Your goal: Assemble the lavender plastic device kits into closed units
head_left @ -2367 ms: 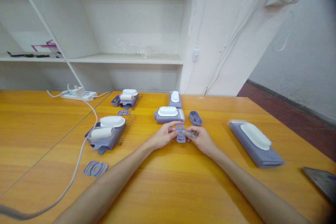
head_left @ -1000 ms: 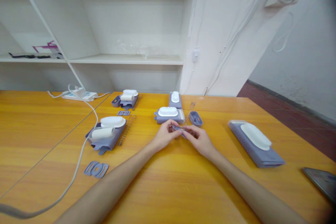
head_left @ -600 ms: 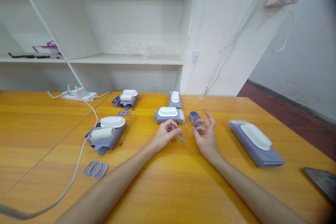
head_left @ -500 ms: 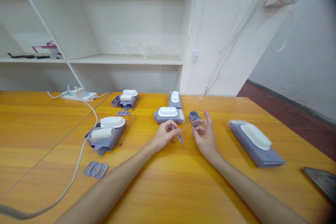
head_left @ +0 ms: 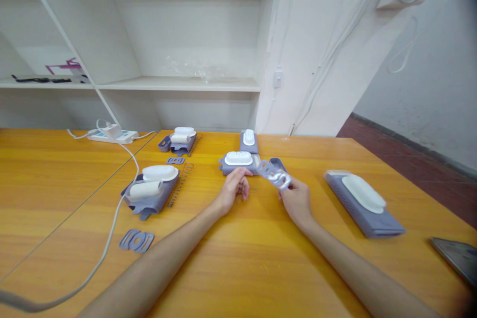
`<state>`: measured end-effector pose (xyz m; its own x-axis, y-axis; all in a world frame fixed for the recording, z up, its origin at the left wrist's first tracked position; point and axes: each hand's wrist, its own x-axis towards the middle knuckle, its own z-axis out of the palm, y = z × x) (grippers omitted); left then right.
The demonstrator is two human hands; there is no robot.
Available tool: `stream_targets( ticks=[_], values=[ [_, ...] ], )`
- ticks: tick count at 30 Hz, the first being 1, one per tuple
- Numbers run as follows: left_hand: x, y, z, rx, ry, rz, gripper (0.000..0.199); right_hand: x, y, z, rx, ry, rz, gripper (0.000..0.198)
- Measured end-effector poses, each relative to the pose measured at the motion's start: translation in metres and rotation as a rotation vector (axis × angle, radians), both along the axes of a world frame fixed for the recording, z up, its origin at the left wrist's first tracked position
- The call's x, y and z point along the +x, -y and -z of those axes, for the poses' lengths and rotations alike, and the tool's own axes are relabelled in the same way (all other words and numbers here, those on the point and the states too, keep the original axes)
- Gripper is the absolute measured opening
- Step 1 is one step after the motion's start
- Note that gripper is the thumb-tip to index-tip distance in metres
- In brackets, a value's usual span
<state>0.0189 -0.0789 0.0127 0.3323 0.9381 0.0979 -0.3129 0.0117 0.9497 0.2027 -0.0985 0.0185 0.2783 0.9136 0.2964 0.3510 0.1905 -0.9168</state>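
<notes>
My right hand (head_left: 297, 201) is closed on the near end of a flat grey slotted plastic plate (head_left: 275, 175), tilted above the table and slightly blurred. Beyond the plate lies a small grey plastic cup-like part (head_left: 278, 163), partly covered by it. To the left, my left hand (head_left: 235, 186) hovers with fingers loosely bent and apart, and I see nothing in it. Just past its fingertips lies a grey plastic case (head_left: 227, 170) with a white oval bristle-like piece (head_left: 238, 158) on top. A similar grey case (head_left: 254, 149) sits behind that one.
At right lie another grey case (head_left: 372, 218) and a phone (head_left: 456, 256). Left are two grey cases with white rollers (head_left: 145, 190) (head_left: 180, 139), coil springs (head_left: 181, 186) and slotted plates (head_left: 136, 241) (head_left: 175, 161). A white cable (head_left: 112, 238) crosses from the power strip (head_left: 126, 136).
The slotted plate has passed from my left hand to my right hand and turned its slotted face to view. My left fingers have loosened. The spring near the cup no longer shows.
</notes>
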Motion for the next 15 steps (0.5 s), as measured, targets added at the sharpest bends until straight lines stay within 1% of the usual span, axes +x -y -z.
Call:
stream_targets(
  ticks=[3, 5, 6, 8, 10, 15],
  values=[
    [0.0005, 0.0009, -0.0025, -0.013, -0.013, -0.016, 0.042, -0.0007, 0.0, -0.0001, 0.131, 0.104, 0.045, 0.036],
    [0.001, 0.0016, -0.0037, -0.01, -0.034, -0.026, 0.041, -0.0005, -0.0019, 0.0019, 0.206, 0.115, 0.062, 0.033],
    [0.0013, 0.0018, -0.004, -0.008, -0.042, -0.028, 0.041, -0.0004, -0.0029, 0.003, 0.22, 0.109, 0.071, 0.032],
    [0.0018, 0.002, -0.004, -0.007, -0.047, -0.032, 0.04, -0.0005, -0.0044, 0.0052, 0.21, 0.084, 0.069, 0.032],
    [0.0022, 0.002, -0.0037, -0.008, -0.047, -0.033, 0.039, -0.0008, -0.0046, 0.0064, 0.173, 0.07, 0.047, 0.032],
    [0.0026, 0.0022, -0.0033, -0.004, -0.062, -0.044, 0.038, 0.0003, -0.0048, 0.0077, 0.089, 0.106, 0.037, 0.036]
  ],
)
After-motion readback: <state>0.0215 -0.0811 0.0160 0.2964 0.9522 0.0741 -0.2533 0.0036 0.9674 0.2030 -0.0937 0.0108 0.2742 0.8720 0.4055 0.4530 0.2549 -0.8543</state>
